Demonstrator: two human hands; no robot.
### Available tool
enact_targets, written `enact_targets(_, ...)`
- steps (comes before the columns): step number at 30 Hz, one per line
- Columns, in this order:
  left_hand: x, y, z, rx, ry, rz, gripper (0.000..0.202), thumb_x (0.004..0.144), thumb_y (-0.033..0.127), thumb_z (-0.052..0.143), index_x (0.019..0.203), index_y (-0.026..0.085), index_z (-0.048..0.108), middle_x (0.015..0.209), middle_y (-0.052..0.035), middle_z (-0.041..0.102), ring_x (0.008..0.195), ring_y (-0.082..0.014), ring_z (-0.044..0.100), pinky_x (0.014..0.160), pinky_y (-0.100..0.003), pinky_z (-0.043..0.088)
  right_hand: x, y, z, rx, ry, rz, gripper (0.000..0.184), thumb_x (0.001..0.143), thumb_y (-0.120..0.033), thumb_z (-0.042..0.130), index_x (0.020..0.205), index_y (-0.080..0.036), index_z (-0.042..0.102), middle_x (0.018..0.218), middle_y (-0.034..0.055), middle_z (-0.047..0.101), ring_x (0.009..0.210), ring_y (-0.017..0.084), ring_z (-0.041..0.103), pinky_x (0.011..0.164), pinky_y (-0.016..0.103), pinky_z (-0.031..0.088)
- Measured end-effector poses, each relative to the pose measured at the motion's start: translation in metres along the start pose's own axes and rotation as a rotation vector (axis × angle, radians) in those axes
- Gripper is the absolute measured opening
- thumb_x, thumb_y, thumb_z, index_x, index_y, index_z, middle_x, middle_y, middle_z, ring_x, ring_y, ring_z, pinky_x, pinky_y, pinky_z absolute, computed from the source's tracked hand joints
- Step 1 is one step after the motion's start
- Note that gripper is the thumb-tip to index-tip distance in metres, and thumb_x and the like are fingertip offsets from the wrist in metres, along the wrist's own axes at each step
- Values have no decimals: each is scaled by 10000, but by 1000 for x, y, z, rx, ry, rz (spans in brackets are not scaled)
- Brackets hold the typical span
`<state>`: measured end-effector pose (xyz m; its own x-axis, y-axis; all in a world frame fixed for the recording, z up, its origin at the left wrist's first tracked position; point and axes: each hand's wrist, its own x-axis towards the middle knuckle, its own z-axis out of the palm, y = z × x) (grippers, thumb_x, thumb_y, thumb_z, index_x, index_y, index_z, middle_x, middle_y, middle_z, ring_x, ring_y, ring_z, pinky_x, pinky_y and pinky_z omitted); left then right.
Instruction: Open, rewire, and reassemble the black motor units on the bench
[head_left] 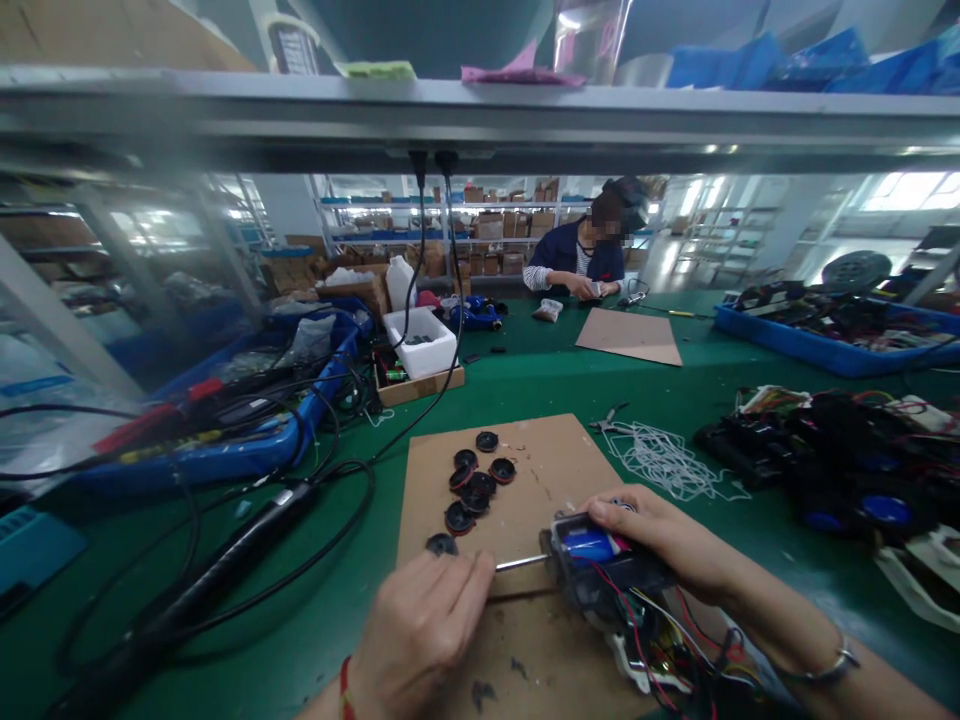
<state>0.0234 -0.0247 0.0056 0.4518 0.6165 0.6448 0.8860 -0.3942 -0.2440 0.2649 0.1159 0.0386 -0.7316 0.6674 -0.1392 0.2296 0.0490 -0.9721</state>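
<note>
My left hand [431, 620], with a red band at its wrist, is closed around a screwdriver [521, 564]; the fingers hide its handle. The bright slim shaft points right and its tip meets the near side of a black plastic device [574, 570]. Holding that device from above and the right is my right hand [645, 535]. A blue cylindrical part [591, 546] shows inside the open housing, and loose coloured wires [652, 640] hang below it. Several round black parts [480, 490] lie on the cardboard sheet [555, 460] beyond my left hand.
White cord [667, 460] and small pliers [609, 418] lie behind the device. More black devices [847, 470] are heaped at right. Blue bins [847, 345] and a white foam box [431, 352] stand farther off. Black cables [367, 475] cross the left side. A co-worker [592, 245] sits opposite.
</note>
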Motion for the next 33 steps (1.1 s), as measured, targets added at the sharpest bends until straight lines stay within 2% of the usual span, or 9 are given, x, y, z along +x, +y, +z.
enact_targets(4, 5, 1, 2, -63, -162, -125, 243, 900, 61, 379, 963, 145, 598, 774, -65, 696, 637, -191, 634, 574, -288, 447, 3, -1, 2, 99, 33, 111, 479, 764, -629, 616, 723, -152, 640, 596, -11, 533, 504, 94, 461, 501, 216, 370)
enact_targets(7, 15, -1, -2, -191, -441, -316, 184, 886, 89, 455, 829, 193, 596, 754, -32, 679, 663, -188, 638, 583, -265, 452, 4, -3, -1, -80, 109, -13, 442, 804, -601, 585, 826, -166, 656, 708, 15, 601, 628, 132, 545, 576, 238, 418)
enact_targets(10, 21, -5, -11, -288, -657, -384, 214, 858, 56, 452, 816, 197, 608, 814, -34, 687, 727, -191, 652, 624, -261, 464, 1, -9, -8, -297, 113, -195, 330, 813, -501, 626, 901, -184, 654, 868, 40, 655, 814, 183, 603, 722, 285, 455)
enact_targets(14, 22, -11, -23, -294, -757, -415, 225, 826, 55, 462, 820, 192, 640, 835, -49, 692, 763, -211, 658, 673, -296, 474, -5, -24, -14, -466, 171, -279, 216, 822, -399, 635, 901, -199, 633, 922, 39, 652, 890, 205, 610, 800, 323, 447)
enact_targets(18, 26, -10, -33, -528, -701, -519, 128, 807, 221, 612, 928, 227, 654, 948, -44, 676, 903, -236, 632, 760, -330, 490, -11, -42, -1, -655, 106, -298, 299, 725, -318, 742, 966, -198, 612, 975, 45, 645, 924, 216, 597, 821, 323, 449)
enact_targets(23, 35, 13, -21, -838, -443, -539, 575, 778, 183, 639, 1317, 249, 447, 1321, -81, 523, 1189, -241, 495, 1005, -390, 397, -8, -56, 32, -765, -31, -293, 724, 571, -304, 844, 1204, -171, 518, 1098, 95, 624, 1011, 277, 585, 858, 362, 472)
enact_targets(25, 37, 22, -10, -958, -364, -527, 670, 739, 103, 639, 1348, 255, 405, 1335, -66, 514, 1219, -222, 471, 1031, -364, 375, -5, -56, 36, -743, -37, -310, 841, 548, -329, 857, 1278, -159, 478, 1187, 131, 585, 1076, 307, 563, 910, 399, 463)
enact_targets(29, 39, 28, 7, -1128, -260, -687, 574, 703, 48, 613, 1235, 240, 514, 1137, -40, 627, 1015, -198, 583, 853, -302, 471, -1, -44, 25, -450, -95, -350, 997, 582, -430, 842, 1418, -207, 346, 1327, 141, 503, 1181, 304, 527, 999, 431, 435)
enact_targets(33, 37, 31, 19, -1129, -230, -885, 226, 741, 104, 596, 954, 180, 595, 866, -19, 633, 727, -151, 575, 608, -236, 443, 2, -16, 14, -328, -201, -301, 1013, 626, -507, 801, 1456, -216, 299, 1488, 153, 340, 1361, 329, 329, 1124, 498, 259)
